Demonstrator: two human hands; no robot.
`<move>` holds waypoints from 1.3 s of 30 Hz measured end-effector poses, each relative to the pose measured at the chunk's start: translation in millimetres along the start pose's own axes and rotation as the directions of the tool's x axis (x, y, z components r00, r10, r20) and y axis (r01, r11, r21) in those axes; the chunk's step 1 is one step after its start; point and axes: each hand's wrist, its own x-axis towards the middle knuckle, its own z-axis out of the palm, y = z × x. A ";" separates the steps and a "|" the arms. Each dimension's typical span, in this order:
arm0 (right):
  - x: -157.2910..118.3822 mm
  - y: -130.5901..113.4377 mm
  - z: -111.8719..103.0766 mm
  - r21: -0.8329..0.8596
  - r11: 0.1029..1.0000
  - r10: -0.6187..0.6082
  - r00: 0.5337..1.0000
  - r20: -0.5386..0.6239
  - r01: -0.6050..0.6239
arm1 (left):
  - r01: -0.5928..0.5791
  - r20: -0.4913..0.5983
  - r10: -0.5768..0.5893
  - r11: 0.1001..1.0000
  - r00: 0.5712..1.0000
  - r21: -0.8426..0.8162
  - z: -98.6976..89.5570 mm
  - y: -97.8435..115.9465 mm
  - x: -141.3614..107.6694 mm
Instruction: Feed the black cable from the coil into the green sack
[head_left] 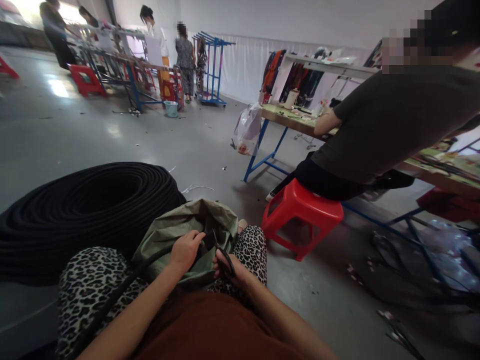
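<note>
Head view, looking down past your brown top [210, 325] and leopard-print trousers [90, 267]: your two hands meet over an open olive-green sack [165, 225] between your knees. Your left hand [186, 251] has its grip closed around a thick black cord [150, 260], which runs up from the lower left, across your left thigh, to your fingers above the sack's mouth. Your right hand [228, 267] has its grip closed on the black handles of a pair of scissors [227, 258], the blades pointing up and away from you, near your left fingertips. Whether the blades are apart or together, you cannot tell at this size.

Beside the sack, to your left, a large coil of black cord [56, 200] lies on the grey floor [120, 135]. Ahead and to your right, a person in a dark grey T-shirt [393, 115] sits on a red plastic stool [318, 207], one forearm on a blue-legged desk [279, 116]. A pale thread cone [291, 98] stands on that desk, and a clear plastic bag [247, 125] hangs at its near corner. Farther off, four people are around another desk [112, 56] and a blue metal rack [214, 70], with a light blue bucket [171, 109] on the floor.
</note>
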 end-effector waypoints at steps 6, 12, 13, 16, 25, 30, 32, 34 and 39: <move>-1.7 -0.2 -6.6 0.013 1.000 -0.015 1.000 0.021 0.015 | 0.037 0.119 -0.032 0.998 0.992 -0.042 -10.5 11.2 3.1; -3.5 -2.0 -12.0 -0.009 1.000 -0.009 1.000 0.021 0.009 | 0.145 0.154 -0.121 0.976 0.981 -0.163 -11.6 14.8 9.3; -4.5 -2.9 -12.9 -0.015 1.000 -0.013 1.000 0.022 0.013 | 0.151 0.132 -0.129 0.973 0.983 -0.177 -10.6 14.8 10.3; -7.8 -5.9 -15.0 -0.032 0.999 -0.038 0.999 0.024 0.039 | 0.135 0.048 -0.128 0.970 0.991 -0.202 -8.4 15.0 12.6; -10.0 -7.1 -16.4 -0.082 0.996 -0.045 0.999 -0.002 0.045 | 0.087 0.011 -0.086 0.981 0.996 -0.172 -10.4 18.4 12.5; -8.9 -4.2 -13.8 -0.096 0.994 -0.044 0.999 -0.001 0.044 | 0.090 0.014 -0.089 0.986 0.996 -0.143 -11.1 17.1 9.9; -7.8 -3.5 -11.9 -0.097 0.995 -0.034 0.999 0.001 0.033 | 0.097 0.024 -0.095 0.987 0.995 -0.130 -12.1 16.5 9.4; -6.8 -3.6 -9.4 -0.091 0.996 -0.012 1.000 -0.006 0.012 | 0.102 0.027 -0.099 0.988 0.995 -0.119 -12.8 16.3 8.3; -2.8 -3.7 -4.3 -0.084 0.996 0.008 1.000 -0.003 -0.008 | 0.081 0.019 -0.080 0.991 0.997 -0.111 -11.4 17.4 2.7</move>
